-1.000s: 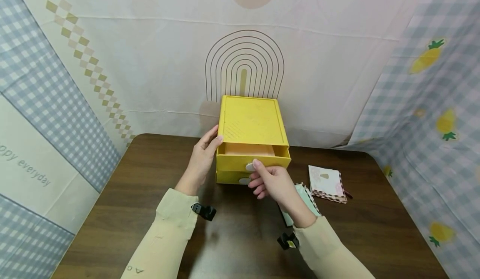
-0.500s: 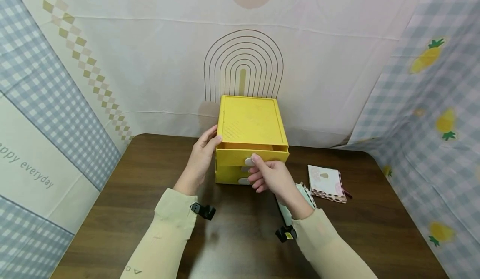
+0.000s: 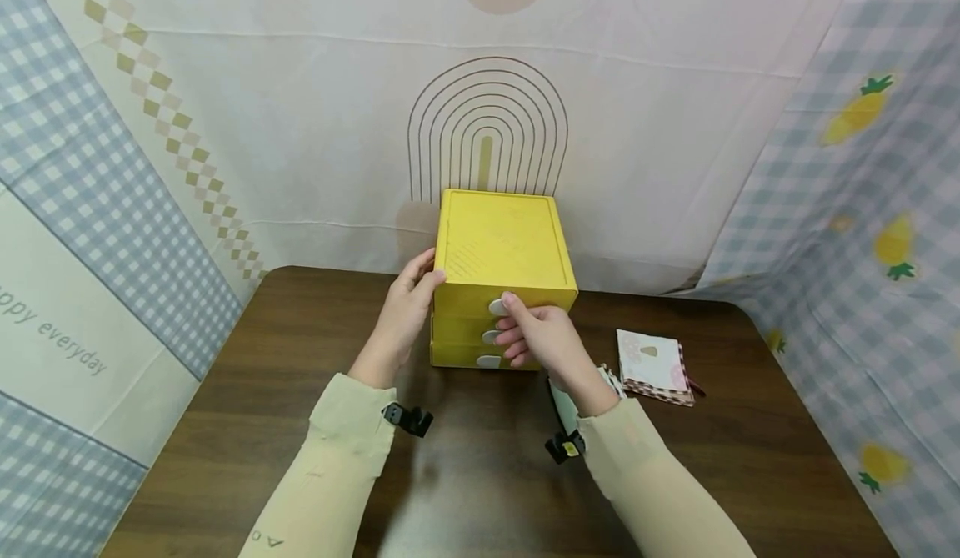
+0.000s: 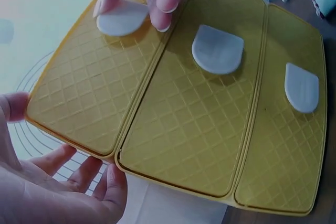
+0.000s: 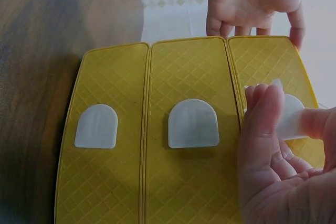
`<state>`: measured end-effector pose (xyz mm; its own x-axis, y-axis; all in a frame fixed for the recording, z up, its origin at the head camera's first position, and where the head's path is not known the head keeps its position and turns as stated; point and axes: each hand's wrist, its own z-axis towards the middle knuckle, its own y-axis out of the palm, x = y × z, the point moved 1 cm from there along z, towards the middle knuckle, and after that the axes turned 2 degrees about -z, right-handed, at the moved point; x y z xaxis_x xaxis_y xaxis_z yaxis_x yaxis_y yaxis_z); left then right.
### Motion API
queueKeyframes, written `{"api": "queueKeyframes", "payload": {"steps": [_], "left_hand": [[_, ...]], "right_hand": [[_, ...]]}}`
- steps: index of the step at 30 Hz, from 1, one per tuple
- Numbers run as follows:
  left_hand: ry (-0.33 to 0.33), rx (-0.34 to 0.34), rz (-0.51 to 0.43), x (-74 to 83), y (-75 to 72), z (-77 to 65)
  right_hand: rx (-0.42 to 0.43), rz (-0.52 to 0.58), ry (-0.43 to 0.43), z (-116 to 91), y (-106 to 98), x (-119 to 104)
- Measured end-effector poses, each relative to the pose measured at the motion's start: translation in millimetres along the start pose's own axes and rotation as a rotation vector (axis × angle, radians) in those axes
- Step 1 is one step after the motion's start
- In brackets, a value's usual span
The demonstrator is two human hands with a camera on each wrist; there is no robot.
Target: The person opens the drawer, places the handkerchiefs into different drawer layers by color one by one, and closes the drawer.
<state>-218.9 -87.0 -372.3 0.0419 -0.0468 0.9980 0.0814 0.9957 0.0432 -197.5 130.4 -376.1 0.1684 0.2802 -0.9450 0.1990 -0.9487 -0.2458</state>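
Note:
A yellow three-drawer box (image 3: pixel 506 237) stands at the back of the table, its drawer fronts flush. My left hand (image 3: pixel 401 316) rests against the box's left side, thumb at the top front corner and fingers along the side wall. With my right hand (image 3: pixel 551 341) I pinch the white handle (image 4: pixel 122 18) of the top drawer (image 4: pixel 89 87), thumb on its upper face. Below it, the middle handle (image 5: pixel 193 123) and bottom handle (image 5: pixel 96 126) are untouched in the right wrist view.
To the right of the box lies a folded white cloth (image 3: pixel 648 366) with a brown checked edge. A pale green folded cloth (image 3: pixel 565 409) is partly hidden under my right forearm. A patterned curtain (image 3: pixel 330 124) hangs right behind the brown table (image 3: pixel 315 316).
The top drawer, partly out one second ago, has slid fully in. My right hand has moved forward with its handle; my left hand stays at the box's side.

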Motion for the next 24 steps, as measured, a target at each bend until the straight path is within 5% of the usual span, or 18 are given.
{"api": "queueKeyframes", "payload": {"steps": [8,16,24], "left_hand": [[0.029,-0.020,0.012,-3.1,-3.0,3.0],[0.087,-0.002,-0.028,-11.6,-1.8,1.6],[0.092,0.001,-0.036,-14.0,-0.6,1.6]], "right_hand": [[0.004,-0.001,0.002,-8,6,7],[-0.043,0.022,0.075,-5,17,48],[-0.063,0.239,0.203,7,26,66]]}}
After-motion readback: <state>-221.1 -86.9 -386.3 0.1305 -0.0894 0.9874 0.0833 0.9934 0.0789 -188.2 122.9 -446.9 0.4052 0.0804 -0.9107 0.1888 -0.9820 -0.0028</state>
